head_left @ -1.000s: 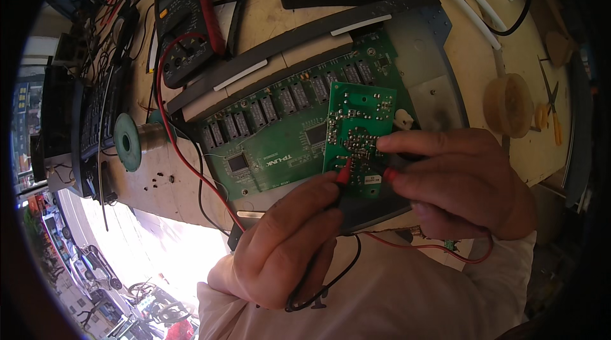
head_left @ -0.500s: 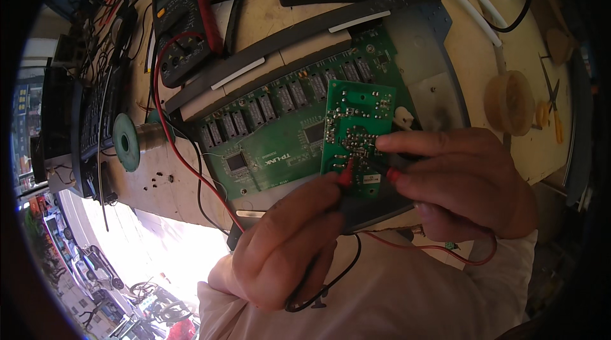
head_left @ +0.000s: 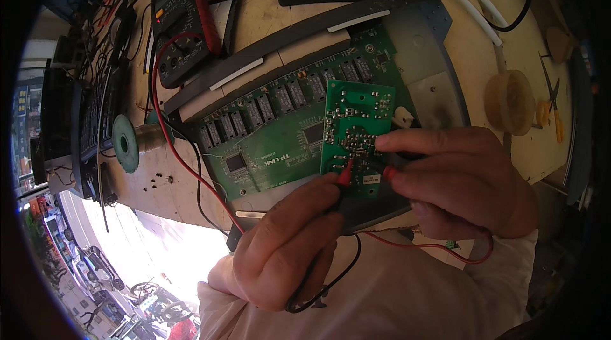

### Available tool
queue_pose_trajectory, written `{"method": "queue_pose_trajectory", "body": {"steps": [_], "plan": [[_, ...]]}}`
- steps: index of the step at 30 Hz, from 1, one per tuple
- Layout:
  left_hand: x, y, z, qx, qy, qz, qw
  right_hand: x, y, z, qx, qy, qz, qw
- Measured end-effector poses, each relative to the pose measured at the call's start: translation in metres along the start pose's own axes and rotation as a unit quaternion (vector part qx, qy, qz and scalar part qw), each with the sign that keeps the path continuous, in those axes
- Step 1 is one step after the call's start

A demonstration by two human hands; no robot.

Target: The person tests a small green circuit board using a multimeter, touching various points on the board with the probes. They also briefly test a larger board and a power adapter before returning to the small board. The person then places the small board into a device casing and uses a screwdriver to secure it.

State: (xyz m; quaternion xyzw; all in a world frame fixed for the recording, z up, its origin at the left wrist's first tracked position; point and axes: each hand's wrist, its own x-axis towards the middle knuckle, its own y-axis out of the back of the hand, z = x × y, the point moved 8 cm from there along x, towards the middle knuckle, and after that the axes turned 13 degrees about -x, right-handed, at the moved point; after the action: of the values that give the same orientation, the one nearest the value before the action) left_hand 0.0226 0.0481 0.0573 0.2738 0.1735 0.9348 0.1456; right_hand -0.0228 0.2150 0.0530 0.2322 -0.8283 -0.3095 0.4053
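Observation:
A small green circuit board [head_left: 363,104] stands tilted, solder side toward me, over a larger board. My left hand [head_left: 286,247] pinches a test probe [head_left: 345,176] with a red front end, pointed at the lower middle of the small board. From the right, my right hand [head_left: 464,177] grips a second test probe [head_left: 380,167], black toward its tip with a red part at the fingers. Its index finger rests against the board's right edge. Both tips lie close together among the solder joints; exact contact is too small to tell.
Behind the small board lies a large green circuit board [head_left: 267,155] in an open grey metal case [head_left: 439,95]. A multimeter [head_left: 181,28] with a red-edged holster, a solder spool [head_left: 127,142], a round tan container [head_left: 509,103] and scissors [head_left: 554,101] are around it. Red test lead [head_left: 184,171] crosses the left side.
Both hands and the small board stay almost still, with the right hand shifting only slightly. A small red light now shows on the multimeter.

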Motion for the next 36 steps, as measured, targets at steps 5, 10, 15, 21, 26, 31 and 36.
{"method": "queue_pose_trajectory", "body": {"steps": [5, 10, 15, 21, 26, 31, 36], "plan": [[-0.001, 0.0003, -0.0013, -0.001, -0.006, -0.001, 1.0, 0.0006, 0.0006, -0.0001, 0.002, -0.012, -0.006, 1.0], [-0.0028, -0.0009, -0.0017, -0.011, -0.01, -0.003, 1.0, -0.0011, 0.0014, 0.0005, 0.014, -0.017, 0.0, 1.0], [-0.0017, -0.0004, -0.0013, 0.002, -0.011, 0.0, 1.0, -0.0008, 0.0012, 0.0009, 0.019, -0.019, -0.005, 1.0], [-0.002, 0.0005, -0.0013, 0.001, 0.001, 0.021, 1.0, -0.0003, 0.0005, 0.0006, 0.015, -0.017, -0.012, 1.0], [-0.0015, 0.0003, -0.0007, 0.008, 0.008, 0.023, 1.0, -0.0004, 0.0003, 0.0012, 0.024, -0.022, -0.021, 0.999], [-0.0007, -0.0001, -0.0007, 0.003, 0.008, 0.027, 1.0, -0.0005, -0.0001, 0.0011, 0.019, -0.017, -0.026, 0.999], [-0.0002, -0.0001, -0.0009, -0.001, 0.005, 0.025, 1.0, -0.0006, -0.0001, 0.0001, 0.01, -0.014, -0.02, 1.0]]}}
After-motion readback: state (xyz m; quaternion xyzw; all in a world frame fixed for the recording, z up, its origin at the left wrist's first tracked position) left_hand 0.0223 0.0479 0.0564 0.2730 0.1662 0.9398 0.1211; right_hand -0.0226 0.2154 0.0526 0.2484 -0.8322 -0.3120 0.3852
